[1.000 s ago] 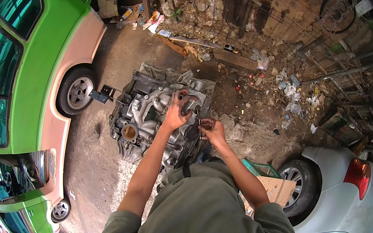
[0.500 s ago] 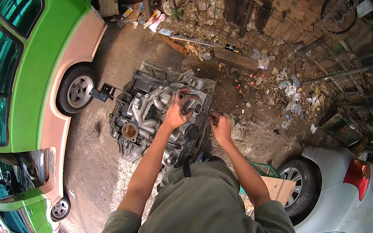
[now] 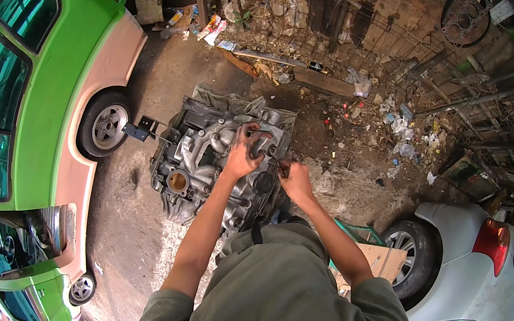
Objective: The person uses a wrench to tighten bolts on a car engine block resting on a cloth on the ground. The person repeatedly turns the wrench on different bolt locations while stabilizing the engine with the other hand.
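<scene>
A grey metal car engine [image 3: 211, 161] stands in front of me, its cast intake pipes and a round brownish throat [image 3: 177, 181] facing up. My left hand [image 3: 245, 154] lies over its upper right part, fingers and thumb curved around a grey metal part there. At the engine's right edge, my right hand [image 3: 294, 180] is closed, fingertips pinched together against that side. Whatever sits in that pinch is too small and dark to make out. Both hands are smudged dark.
A green and pink car [image 3: 52, 88] stands on the left, a silver car [image 3: 456, 271] at the lower right. Near my right elbow are a wooden board [image 3: 383, 261] and a green frame [image 3: 346, 232]. Litter [image 3: 404, 125] and a plank [image 3: 324, 82] lie beyond the engine.
My right hand has moved slightly left and down, closer against the engine's right edge. My left hand has stayed in place on the engine.
</scene>
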The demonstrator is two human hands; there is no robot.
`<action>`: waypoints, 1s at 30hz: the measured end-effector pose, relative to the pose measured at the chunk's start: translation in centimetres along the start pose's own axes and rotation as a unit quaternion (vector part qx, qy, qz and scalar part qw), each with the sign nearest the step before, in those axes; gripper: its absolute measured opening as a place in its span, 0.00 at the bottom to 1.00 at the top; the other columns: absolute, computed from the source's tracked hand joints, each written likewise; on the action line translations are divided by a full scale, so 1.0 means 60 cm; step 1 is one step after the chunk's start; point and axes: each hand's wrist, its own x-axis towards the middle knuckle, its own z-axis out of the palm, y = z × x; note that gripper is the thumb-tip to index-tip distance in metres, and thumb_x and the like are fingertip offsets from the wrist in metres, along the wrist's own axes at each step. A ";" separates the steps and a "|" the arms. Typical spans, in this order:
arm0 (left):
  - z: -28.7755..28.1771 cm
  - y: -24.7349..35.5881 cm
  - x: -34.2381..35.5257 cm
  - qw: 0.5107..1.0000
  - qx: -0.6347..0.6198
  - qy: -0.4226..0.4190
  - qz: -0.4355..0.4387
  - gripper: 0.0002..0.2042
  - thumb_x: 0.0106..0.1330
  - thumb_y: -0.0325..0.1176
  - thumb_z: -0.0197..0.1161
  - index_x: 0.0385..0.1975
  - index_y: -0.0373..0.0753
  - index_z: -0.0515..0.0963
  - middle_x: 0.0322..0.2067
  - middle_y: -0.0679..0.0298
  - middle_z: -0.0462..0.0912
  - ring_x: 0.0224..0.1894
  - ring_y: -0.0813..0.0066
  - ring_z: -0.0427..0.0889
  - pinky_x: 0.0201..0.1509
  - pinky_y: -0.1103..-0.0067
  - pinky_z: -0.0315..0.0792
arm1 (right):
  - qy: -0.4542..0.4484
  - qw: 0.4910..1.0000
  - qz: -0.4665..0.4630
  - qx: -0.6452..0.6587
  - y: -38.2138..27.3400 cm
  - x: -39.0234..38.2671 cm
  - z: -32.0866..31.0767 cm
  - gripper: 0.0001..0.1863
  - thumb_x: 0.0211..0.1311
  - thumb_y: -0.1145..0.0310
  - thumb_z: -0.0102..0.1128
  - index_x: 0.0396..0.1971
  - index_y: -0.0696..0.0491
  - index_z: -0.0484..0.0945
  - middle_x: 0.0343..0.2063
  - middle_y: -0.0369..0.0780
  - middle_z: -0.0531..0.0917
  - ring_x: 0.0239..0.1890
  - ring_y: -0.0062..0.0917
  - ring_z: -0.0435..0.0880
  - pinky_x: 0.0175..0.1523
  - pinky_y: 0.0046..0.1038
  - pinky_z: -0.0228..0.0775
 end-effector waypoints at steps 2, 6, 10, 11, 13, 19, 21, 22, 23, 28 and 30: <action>0.001 0.000 -0.001 1.000 -0.007 0.001 -0.001 0.25 0.45 0.30 0.63 0.49 0.48 0.81 0.54 0.53 0.68 0.58 0.47 0.69 0.62 0.57 0.68 | -0.045 0.998 0.018 0.030 -0.015 -0.011 -0.002 0.10 0.59 0.74 0.67 0.37 0.64 0.81 0.26 0.54 0.82 0.32 0.51 0.84 0.40 0.43 0.75; 0.002 -0.001 0.000 1.000 -0.004 0.003 -0.001 0.26 0.43 0.29 0.63 0.49 0.48 0.81 0.54 0.54 0.69 0.58 0.49 0.70 0.62 0.59 0.69 | -0.041 0.996 0.044 0.062 -0.010 -0.010 0.000 0.09 0.59 0.74 0.67 0.35 0.64 0.80 0.28 0.55 0.83 0.33 0.50 0.84 0.40 0.42 0.74; -0.001 -0.002 -0.001 1.000 0.004 -0.007 -0.002 0.25 0.45 0.31 0.63 0.50 0.48 0.81 0.55 0.53 0.68 0.58 0.47 0.69 0.62 0.58 0.69 | 0.010 0.997 0.046 0.055 0.024 0.002 0.010 0.11 0.58 0.75 0.68 0.40 0.64 0.82 0.32 0.54 0.86 0.37 0.46 0.87 0.42 0.40 0.77; 0.000 -0.002 0.000 1.000 0.013 -0.007 0.003 0.25 0.45 0.31 0.63 0.50 0.48 0.81 0.55 0.53 0.68 0.58 0.47 0.70 0.62 0.58 0.69 | 0.025 0.997 0.051 0.052 0.032 0.003 0.011 0.12 0.58 0.76 0.68 0.42 0.64 0.83 0.33 0.53 0.86 0.38 0.45 0.88 0.43 0.40 0.78; 0.000 -0.002 -0.001 1.000 0.012 -0.006 0.002 0.25 0.46 0.31 0.63 0.50 0.48 0.81 0.55 0.53 0.68 0.58 0.47 0.70 0.62 0.58 0.69 | 0.031 0.997 0.052 0.044 0.046 0.006 0.010 0.13 0.58 0.77 0.67 0.44 0.63 0.84 0.35 0.52 0.87 0.40 0.44 0.89 0.45 0.38 0.79; 0.001 -0.003 0.001 1.000 0.000 -0.001 0.005 0.25 0.46 0.32 0.62 0.50 0.48 0.81 0.54 0.52 0.68 0.58 0.47 0.69 0.62 0.58 0.69 | 0.064 0.997 0.017 0.031 0.061 0.013 0.009 0.13 0.59 0.79 0.65 0.45 0.61 0.85 0.37 0.52 0.88 0.40 0.43 0.89 0.45 0.37 0.79; 0.001 -0.003 0.000 1.000 0.001 -0.001 0.005 0.25 0.46 0.32 0.62 0.50 0.48 0.81 0.54 0.52 0.68 0.58 0.47 0.69 0.62 0.57 0.69 | 0.078 0.997 -0.015 0.019 0.062 0.015 0.011 0.13 0.59 0.79 0.65 0.45 0.61 0.85 0.37 0.52 0.88 0.40 0.45 0.88 0.45 0.39 0.79; 0.001 -0.003 0.000 1.000 0.005 -0.001 0.005 0.25 0.46 0.32 0.62 0.50 0.48 0.81 0.54 0.52 0.68 0.58 0.47 0.69 0.62 0.57 0.69 | 0.080 0.996 -0.028 0.013 0.062 0.017 0.011 0.13 0.59 0.79 0.66 0.45 0.60 0.85 0.37 0.52 0.87 0.41 0.46 0.88 0.46 0.39 0.79; 0.001 -0.003 0.000 1.000 0.009 -0.001 0.006 0.25 0.46 0.32 0.62 0.50 0.48 0.81 0.54 0.52 0.68 0.58 0.47 0.69 0.62 0.57 0.69 | 0.084 0.996 -0.040 0.009 0.063 0.020 0.012 0.13 0.59 0.79 0.66 0.45 0.60 0.85 0.37 0.52 0.87 0.41 0.47 0.87 0.46 0.40 0.79; 0.000 -0.003 0.000 1.000 0.016 -0.002 0.006 0.25 0.46 0.32 0.62 0.50 0.48 0.80 0.53 0.53 0.68 0.58 0.47 0.70 0.62 0.57 0.68 | 0.087 0.995 -0.046 -0.025 0.063 0.030 0.017 0.12 0.58 0.79 0.66 0.43 0.61 0.86 0.39 0.51 0.87 0.43 0.48 0.86 0.49 0.41 0.77; 0.002 -0.003 0.000 1.000 0.009 0.000 0.009 0.25 0.45 0.31 0.62 0.50 0.48 0.80 0.53 0.53 0.68 0.57 0.47 0.70 0.62 0.57 0.68 | 0.086 0.994 -0.054 -0.027 0.064 0.031 0.017 0.13 0.58 0.78 0.65 0.44 0.59 0.86 0.40 0.52 0.86 0.43 0.49 0.85 0.48 0.43 0.77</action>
